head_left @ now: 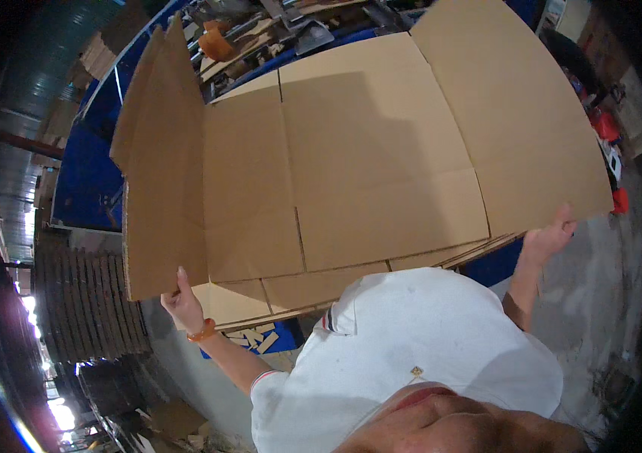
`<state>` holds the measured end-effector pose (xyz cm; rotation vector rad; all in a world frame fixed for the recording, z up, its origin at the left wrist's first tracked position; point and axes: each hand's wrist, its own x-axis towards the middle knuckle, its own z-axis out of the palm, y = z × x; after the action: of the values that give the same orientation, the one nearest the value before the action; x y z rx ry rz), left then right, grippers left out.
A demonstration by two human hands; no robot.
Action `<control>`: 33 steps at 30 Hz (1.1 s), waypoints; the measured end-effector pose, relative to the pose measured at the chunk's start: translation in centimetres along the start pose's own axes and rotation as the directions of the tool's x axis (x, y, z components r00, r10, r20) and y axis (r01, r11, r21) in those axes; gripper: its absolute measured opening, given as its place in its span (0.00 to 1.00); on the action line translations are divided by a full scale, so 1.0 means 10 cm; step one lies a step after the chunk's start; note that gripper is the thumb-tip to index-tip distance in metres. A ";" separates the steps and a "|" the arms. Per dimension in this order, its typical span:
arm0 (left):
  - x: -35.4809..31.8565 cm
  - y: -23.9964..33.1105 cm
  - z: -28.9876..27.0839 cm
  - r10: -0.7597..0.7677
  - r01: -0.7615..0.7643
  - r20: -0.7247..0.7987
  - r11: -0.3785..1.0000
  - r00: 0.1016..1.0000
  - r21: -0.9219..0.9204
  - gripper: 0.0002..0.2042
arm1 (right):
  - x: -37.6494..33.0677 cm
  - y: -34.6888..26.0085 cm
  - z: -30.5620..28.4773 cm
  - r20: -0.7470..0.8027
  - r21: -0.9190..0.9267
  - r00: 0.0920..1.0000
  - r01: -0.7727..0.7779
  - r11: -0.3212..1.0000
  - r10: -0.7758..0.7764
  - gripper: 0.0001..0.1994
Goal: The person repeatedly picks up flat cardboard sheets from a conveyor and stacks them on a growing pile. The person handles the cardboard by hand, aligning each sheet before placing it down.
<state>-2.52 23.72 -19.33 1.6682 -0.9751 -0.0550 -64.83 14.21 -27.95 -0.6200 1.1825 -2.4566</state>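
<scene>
A big flat brown cardboard sheet with scored folds fills the middle of the view, lifted off a stack of similar sheets beneath it. My left hand, with an orange bracelet on its wrist, grips the sheet's lower left corner, where a side flap stands bent upward. My right hand pinches the lower right edge of the same sheet. My white shirt covers the lower middle of the view.
A blue machine frame lies behind and under the stack. Dark stacked pallets stand at the left. Cardboard scraps lie below the stack. Grey concrete floor spreads at the right, with red items at the far right.
</scene>
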 end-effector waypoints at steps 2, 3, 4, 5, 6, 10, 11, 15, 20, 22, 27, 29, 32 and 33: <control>0.04 -0.16 0.02 -0.046 0.044 -0.059 0.999 0.997 -0.023 0.10 | -0.20 0.20 -0.06 0.211 -0.223 0.965 0.201 0.954 -0.154 0.16; 0.07 -0.14 0.04 -0.052 0.052 -0.005 0.998 0.999 -0.023 0.10 | -0.24 0.29 -0.04 0.319 -0.408 0.926 0.326 0.853 -0.201 0.15; 0.06 -0.10 0.12 -0.059 0.060 0.044 0.998 0.997 -0.023 0.11 | -0.28 0.19 0.19 0.452 -0.585 0.888 0.362 0.726 -0.079 0.15; 0.06 -0.06 0.20 -0.066 0.069 0.092 0.997 0.994 -0.021 0.11 | -0.27 0.22 0.42 0.588 -0.545 0.804 0.476 0.691 -0.089 0.15; 0.01 -0.14 0.29 -0.095 0.101 0.138 0.994 0.986 -0.040 0.12 | -0.25 0.22 0.66 0.712 -0.473 0.696 0.578 0.665 -0.098 0.16; -0.23 -0.17 0.83 0.234 -0.277 0.369 0.958 0.899 0.068 0.20 | -0.07 0.31 0.96 0.826 -0.120 0.477 0.671 0.732 -0.301 0.21; -0.31 -0.02 1.00 0.386 -0.457 0.439 0.887 0.811 0.063 0.23 | -0.06 0.30 1.00 0.835 -0.081 0.454 0.661 0.746 -0.311 0.22; -0.71 0.11 1.38 0.477 -0.690 0.696 0.722 0.537 0.038 0.30 | -0.32 0.24 1.00 0.949 -0.011 0.232 0.699 0.715 -0.212 0.22; -0.83 -0.08 1.51 0.433 -0.715 0.775 0.698 0.460 0.034 0.33 | -0.67 0.33 0.96 0.962 0.057 -0.177 0.875 0.480 0.210 0.29; -0.81 -0.06 1.54 0.416 -0.712 0.787 0.701 0.456 0.041 0.33 | -0.69 0.39 0.94 0.951 0.054 -0.192 0.874 0.483 0.242 0.31; -0.58 -0.03 1.76 0.426 -0.694 0.755 0.718 0.499 0.054 0.35 | -0.63 0.61 1.19 0.967 0.036 -0.150 0.878 0.478 0.204 0.29; -0.49 -0.08 1.85 0.443 -0.709 0.742 0.703 0.503 0.060 0.35 | -0.60 0.67 1.29 0.973 0.064 -0.158 0.884 0.463 0.167 0.29; -0.44 -0.06 1.93 0.462 -0.723 0.735 0.689 0.496 0.054 0.36 | -0.49 0.78 1.32 0.985 0.111 -0.156 0.893 0.436 0.069 0.28; -0.46 -0.04 1.93 0.459 -0.725 0.748 0.687 0.479 0.043 0.37 | -0.49 0.78 1.27 0.991 0.097 -0.129 0.890 0.446 0.044 0.28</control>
<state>-15.00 11.37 -28.45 1.5188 -2.2676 -0.0208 -53.13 3.73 -28.24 -2.9196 1.1257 -0.8166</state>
